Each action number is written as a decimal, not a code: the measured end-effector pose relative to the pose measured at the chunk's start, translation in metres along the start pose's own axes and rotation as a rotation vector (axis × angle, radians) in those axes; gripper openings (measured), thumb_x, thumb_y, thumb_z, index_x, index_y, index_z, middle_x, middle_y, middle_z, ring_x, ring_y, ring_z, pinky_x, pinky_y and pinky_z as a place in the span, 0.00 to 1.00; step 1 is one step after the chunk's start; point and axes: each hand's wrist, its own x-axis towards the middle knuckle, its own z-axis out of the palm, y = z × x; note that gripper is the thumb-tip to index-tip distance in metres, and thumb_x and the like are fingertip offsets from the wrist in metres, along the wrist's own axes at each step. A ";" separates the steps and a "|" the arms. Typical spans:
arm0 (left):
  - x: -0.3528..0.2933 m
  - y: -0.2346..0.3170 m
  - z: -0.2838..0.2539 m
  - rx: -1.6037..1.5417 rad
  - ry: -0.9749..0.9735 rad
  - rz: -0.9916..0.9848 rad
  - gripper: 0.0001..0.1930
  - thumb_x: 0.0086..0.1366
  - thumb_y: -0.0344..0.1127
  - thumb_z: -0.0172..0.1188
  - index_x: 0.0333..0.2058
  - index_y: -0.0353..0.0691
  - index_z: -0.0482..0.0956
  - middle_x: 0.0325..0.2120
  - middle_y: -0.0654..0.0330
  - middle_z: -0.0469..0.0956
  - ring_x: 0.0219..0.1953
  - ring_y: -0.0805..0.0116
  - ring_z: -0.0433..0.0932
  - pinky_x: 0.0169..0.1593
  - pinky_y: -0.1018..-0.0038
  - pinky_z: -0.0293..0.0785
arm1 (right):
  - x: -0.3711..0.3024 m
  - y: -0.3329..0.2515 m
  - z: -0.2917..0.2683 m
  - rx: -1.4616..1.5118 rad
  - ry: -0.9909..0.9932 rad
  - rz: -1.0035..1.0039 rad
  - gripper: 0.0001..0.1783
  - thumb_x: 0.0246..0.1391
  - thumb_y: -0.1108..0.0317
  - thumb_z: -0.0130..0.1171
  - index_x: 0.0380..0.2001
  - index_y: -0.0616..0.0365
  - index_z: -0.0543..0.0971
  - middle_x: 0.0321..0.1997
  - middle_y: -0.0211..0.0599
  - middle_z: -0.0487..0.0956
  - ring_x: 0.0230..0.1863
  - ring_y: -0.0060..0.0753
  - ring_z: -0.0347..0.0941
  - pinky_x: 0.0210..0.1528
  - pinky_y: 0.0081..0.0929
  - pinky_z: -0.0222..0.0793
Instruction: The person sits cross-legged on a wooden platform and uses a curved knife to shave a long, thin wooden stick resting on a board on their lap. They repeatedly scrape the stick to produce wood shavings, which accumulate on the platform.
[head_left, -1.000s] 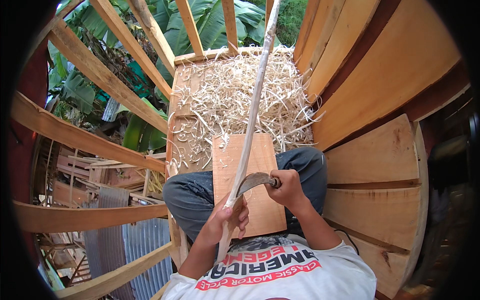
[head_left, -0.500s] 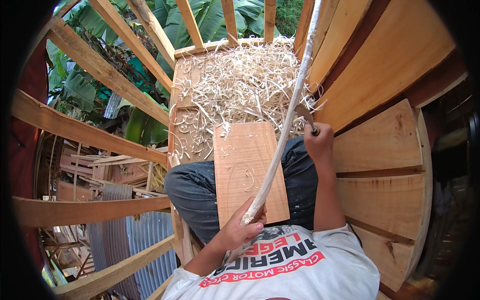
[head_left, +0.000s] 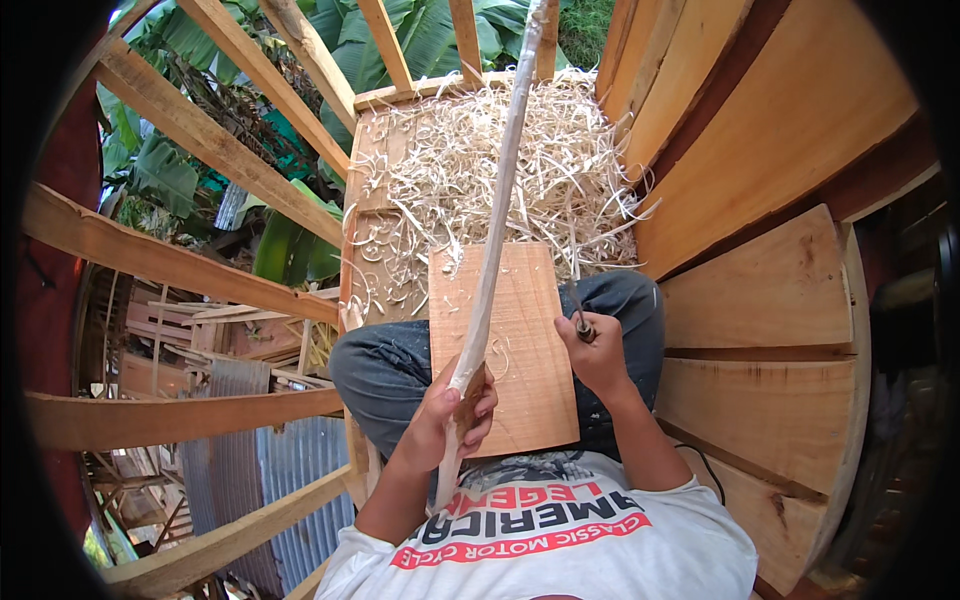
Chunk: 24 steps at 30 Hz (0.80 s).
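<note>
At lower centre, our left hand (head_left: 447, 418) grips the long pale stick (head_left: 492, 250), which slants toward the frame's top. Right of centre, our right hand (head_left: 596, 352) is closed around a knife (head_left: 579, 318) over the lap board (head_left: 515, 345).

A board (head_left: 510, 350) lies across a seated person's lap, a long stick (head_left: 492, 250) slanting over it from the left hand (head_left: 450, 420) near the body out above a heap of shavings (head_left: 500, 180) on the floor ahead. The right hand (head_left: 597, 355) rests at the board's right edge; plank walls (head_left: 770, 300) stand right, open rails (head_left: 170, 260) left.
</note>
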 end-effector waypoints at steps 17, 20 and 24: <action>0.006 -0.009 0.013 0.689 0.215 0.225 0.26 0.68 0.52 0.46 0.50 0.33 0.60 0.28 0.62 0.65 0.15 0.86 0.59 0.16 0.87 0.55 | 0.027 -0.019 -0.001 -0.633 0.100 -0.314 0.09 0.35 0.69 0.61 0.10 0.55 0.72 0.11 0.39 0.71 0.15 0.43 0.71 0.19 0.32 0.65; 0.006 -0.013 0.010 0.649 0.173 0.240 0.27 0.68 0.54 0.46 0.51 0.33 0.59 0.28 0.63 0.65 0.15 0.86 0.58 0.16 0.87 0.55 | 0.034 -0.023 -0.004 -0.623 0.142 -0.377 0.10 0.35 0.69 0.61 0.10 0.55 0.71 0.10 0.38 0.70 0.15 0.42 0.70 0.18 0.32 0.64; 0.005 -0.011 0.012 0.608 0.139 0.218 0.27 0.68 0.53 0.46 0.52 0.33 0.59 0.28 0.63 0.64 0.16 0.86 0.57 0.17 0.87 0.55 | 0.043 -0.019 -0.006 -0.650 0.203 -0.415 0.10 0.35 0.70 0.59 0.10 0.57 0.68 0.09 0.39 0.67 0.13 0.43 0.66 0.18 0.32 0.62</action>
